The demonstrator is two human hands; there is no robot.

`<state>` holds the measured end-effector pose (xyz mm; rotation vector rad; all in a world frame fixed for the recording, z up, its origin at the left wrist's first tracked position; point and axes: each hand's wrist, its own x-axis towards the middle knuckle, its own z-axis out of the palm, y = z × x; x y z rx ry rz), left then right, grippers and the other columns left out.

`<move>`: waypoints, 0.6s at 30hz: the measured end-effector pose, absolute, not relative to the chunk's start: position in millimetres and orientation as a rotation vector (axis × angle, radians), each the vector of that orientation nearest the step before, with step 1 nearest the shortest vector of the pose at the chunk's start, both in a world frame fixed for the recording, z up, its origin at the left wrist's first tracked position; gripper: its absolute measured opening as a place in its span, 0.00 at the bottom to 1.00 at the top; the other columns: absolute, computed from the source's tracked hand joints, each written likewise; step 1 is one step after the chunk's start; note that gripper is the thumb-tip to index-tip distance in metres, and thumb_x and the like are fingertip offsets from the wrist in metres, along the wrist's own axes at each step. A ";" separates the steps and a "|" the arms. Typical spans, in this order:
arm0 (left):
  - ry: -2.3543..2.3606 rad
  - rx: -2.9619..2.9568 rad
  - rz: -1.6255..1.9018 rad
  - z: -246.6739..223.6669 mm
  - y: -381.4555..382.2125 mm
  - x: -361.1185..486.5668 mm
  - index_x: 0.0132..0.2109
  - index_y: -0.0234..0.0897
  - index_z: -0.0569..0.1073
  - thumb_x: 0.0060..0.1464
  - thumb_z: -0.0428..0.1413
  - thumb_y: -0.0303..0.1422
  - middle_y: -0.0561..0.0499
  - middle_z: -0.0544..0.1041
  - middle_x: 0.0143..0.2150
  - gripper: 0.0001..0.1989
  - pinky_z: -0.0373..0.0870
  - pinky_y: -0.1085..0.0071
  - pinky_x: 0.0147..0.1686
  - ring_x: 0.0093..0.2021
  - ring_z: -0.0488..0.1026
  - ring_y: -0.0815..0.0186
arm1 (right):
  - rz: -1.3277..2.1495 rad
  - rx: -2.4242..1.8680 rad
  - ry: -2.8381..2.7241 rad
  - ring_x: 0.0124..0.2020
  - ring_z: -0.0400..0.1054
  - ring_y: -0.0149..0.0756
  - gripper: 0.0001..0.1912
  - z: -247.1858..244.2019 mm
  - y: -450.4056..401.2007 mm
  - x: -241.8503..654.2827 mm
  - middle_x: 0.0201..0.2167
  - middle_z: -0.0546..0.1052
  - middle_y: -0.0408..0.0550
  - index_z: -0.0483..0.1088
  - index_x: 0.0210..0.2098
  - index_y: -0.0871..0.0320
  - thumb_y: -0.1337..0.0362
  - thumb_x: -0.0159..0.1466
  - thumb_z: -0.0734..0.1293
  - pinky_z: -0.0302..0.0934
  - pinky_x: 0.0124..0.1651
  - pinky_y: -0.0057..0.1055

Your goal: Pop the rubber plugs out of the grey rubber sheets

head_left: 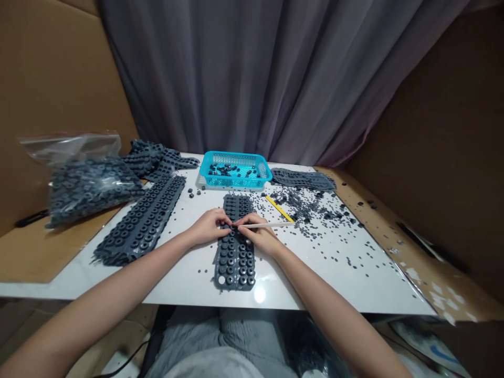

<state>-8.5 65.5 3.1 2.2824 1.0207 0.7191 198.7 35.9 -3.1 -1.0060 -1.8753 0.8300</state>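
A dark grey rubber sheet (235, 262) with rows of round ring-shaped parts lies lengthwise in front of me on the white table. My left hand (210, 226) rests over its left edge, with thumb and fingertips drawn together at the middle strip. From the other side my right hand (260, 233) meets it, the fingertips of both hands almost touching. A thin white stick (271, 225) lies across my right hand, held between thumb and fingers and pointing right. Whatever my left fingertips pinch is too small to make out.
A turquoise basket (235, 182) with small dark pieces stands behind the sheet. To the left are a stack of similar sheets (144, 226) and a clear bag (92, 181) of ring parts. A yellow stick (279, 209) and scattered dark bits (303, 205) lie right, near another sheet (305, 179).
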 end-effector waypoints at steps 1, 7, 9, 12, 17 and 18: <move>1.025 2.273 0.731 2.4 64.2 -8.0 0.34 0.35 0.78 0.48 0.58 0.28 0.52 0.70 0.30 0.05 0.63 0.72 0.34 0.33 0.68 0.67 | 0.825 -0.997 -1.883 0.43 0.69 0.42 0.02 -2.5 35.8 198.8 0.36 0.80 0.47 0.73 0.31 0.54 0.63 0.60 0.68 0.60 0.48 0.43; 1.034 2.217 0.788 -2.8 64.9 -6.1 0.33 0.35 0.78 0.50 0.58 0.29 0.52 0.69 0.28 0.05 0.62 0.72 0.32 0.32 0.67 0.67 | 0.841 -0.982 -1.895 0.45 0.69 0.42 0.03 -3.5 36.8 199.2 0.40 0.79 0.47 0.72 0.31 0.54 0.63 0.61 0.67 0.59 0.50 0.44; 1.035 2.197 0.794 -4.8 66.0 -6.5 0.33 0.35 0.78 0.50 0.58 0.30 0.52 0.69 0.28 0.04 0.62 0.72 0.32 0.31 0.67 0.68 | 0.864 -0.976 -1.883 0.45 0.69 0.42 0.03 -4.1 37.2 199.1 0.40 0.79 0.47 0.72 0.32 0.55 0.62 0.61 0.67 0.58 0.50 0.44; 1.043 2.172 0.795 -6.2 67.0 -6.6 0.32 0.36 0.78 0.49 0.58 0.30 0.52 0.70 0.28 0.04 0.63 0.72 0.32 0.30 0.67 0.68 | 0.879 -0.969 -1.874 0.44 0.69 0.42 0.04 -4.4 37.5 198.8 0.40 0.80 0.48 0.71 0.32 0.55 0.62 0.61 0.67 0.59 0.48 0.44; 1.075 2.142 0.786 -5.3 67.6 -5.7 0.31 0.35 0.77 0.48 0.58 0.30 0.52 0.69 0.27 0.04 0.62 0.72 0.31 0.30 0.67 0.68 | 0.834 -0.949 -1.918 0.43 0.69 0.41 0.03 -4.3 37.1 198.4 0.39 0.80 0.47 0.72 0.33 0.55 0.62 0.61 0.67 0.59 0.47 0.42; 1.080 2.138 0.782 -5.2 67.7 -5.6 0.31 0.35 0.77 0.48 0.58 0.30 0.53 0.69 0.27 0.04 0.62 0.72 0.31 0.30 0.67 0.68 | 0.813 -0.946 -1.933 0.43 0.69 0.41 0.03 -4.1 37.0 198.3 0.39 0.80 0.47 0.72 0.33 0.55 0.62 0.61 0.67 0.59 0.47 0.42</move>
